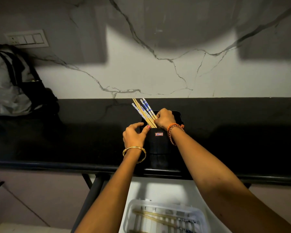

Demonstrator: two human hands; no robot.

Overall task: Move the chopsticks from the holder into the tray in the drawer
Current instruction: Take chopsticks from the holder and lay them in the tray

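**Hands at the holder, chopsticks gathered**

Both hands work the black holder (156, 140) on the counter (57, 140): left hand (134, 135) cups its side, right hand (164, 118) pinches the chopsticks (144, 111) near the rim. They look light, stiff and smooth, so a bunched mid-shaft hold should suit. Below, the tray (200, 214) waits in the drawer (158, 189).

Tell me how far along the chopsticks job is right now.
Partly done. Some chopsticks already lie in the tray in the open drawer. The left hand steadies the holder while the right hand grips the remaining chopsticks, which still stand in it.
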